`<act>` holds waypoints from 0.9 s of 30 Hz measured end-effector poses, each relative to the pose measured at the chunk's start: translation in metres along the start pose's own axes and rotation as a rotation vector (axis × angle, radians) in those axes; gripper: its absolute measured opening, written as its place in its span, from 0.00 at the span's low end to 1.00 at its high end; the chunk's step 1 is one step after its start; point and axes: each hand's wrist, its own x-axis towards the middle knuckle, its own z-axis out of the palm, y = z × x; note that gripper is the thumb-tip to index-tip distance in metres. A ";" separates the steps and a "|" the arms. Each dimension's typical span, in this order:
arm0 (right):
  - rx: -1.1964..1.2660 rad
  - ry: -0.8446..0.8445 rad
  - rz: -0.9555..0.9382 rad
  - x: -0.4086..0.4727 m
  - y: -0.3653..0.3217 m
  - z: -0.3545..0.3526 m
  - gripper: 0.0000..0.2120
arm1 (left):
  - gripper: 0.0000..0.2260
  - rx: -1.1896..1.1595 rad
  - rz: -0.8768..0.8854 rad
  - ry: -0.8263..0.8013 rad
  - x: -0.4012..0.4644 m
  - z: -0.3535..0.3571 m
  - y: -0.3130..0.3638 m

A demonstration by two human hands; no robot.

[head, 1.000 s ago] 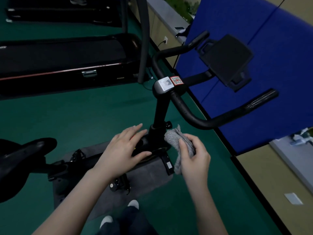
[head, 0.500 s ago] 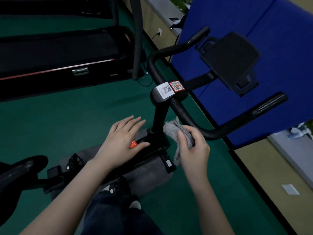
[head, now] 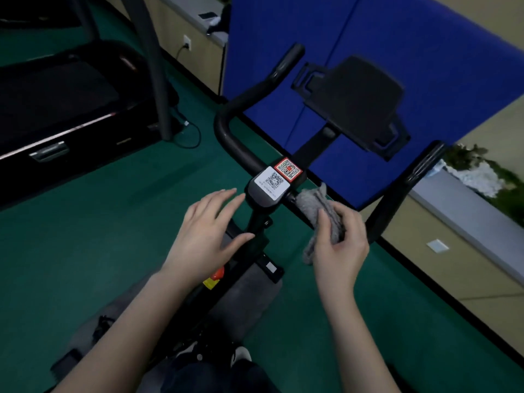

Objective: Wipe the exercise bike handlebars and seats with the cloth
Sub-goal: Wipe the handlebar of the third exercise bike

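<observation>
The black exercise bike handlebar (head: 226, 129) curves in a U around a centre block with two QR stickers (head: 273, 184); its right arm (head: 408, 180) rises toward a black tablet holder (head: 354, 103). My right hand (head: 338, 245) grips a folded grey cloth (head: 317, 207) and presses it onto the bar just right of the centre block. My left hand (head: 208, 231) hovers with fingers spread just left of the block and holds nothing. The seat is out of view.
A black treadmill (head: 65, 109) with a grey upright (head: 153, 66) stands at the left on green floor. A blue padded panel (head: 368, 38) is right behind the handlebar. A grey mat (head: 249, 304) lies under the bike frame, and a low ledge (head: 467, 217) runs along the right.
My view has moved forward over the bike, so the seat has left the frame. My right hand has lifted the cloth from beside the stem up onto the handlebar. My left hand rose toward the centre block.
</observation>
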 end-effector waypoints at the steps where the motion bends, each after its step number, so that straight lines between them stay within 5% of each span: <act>1: -0.036 0.064 -0.022 0.003 -0.002 0.004 0.06 | 0.31 -0.012 0.023 0.003 0.006 -0.001 -0.002; 4: -0.132 0.124 -0.088 0.016 -0.004 0.024 0.08 | 0.31 -0.031 0.103 0.003 0.025 0.002 -0.001; 14: -0.525 -0.093 -0.281 0.005 0.018 0.025 0.14 | 0.31 -0.147 0.308 0.048 0.072 0.022 0.017; 19: -0.501 0.023 -0.189 0.002 0.018 0.026 0.12 | 0.37 -0.219 0.308 0.010 0.076 0.030 0.015; 27: -0.515 -0.162 -0.502 -0.004 0.025 0.027 0.14 | 0.36 -0.284 0.328 0.044 0.083 0.026 0.012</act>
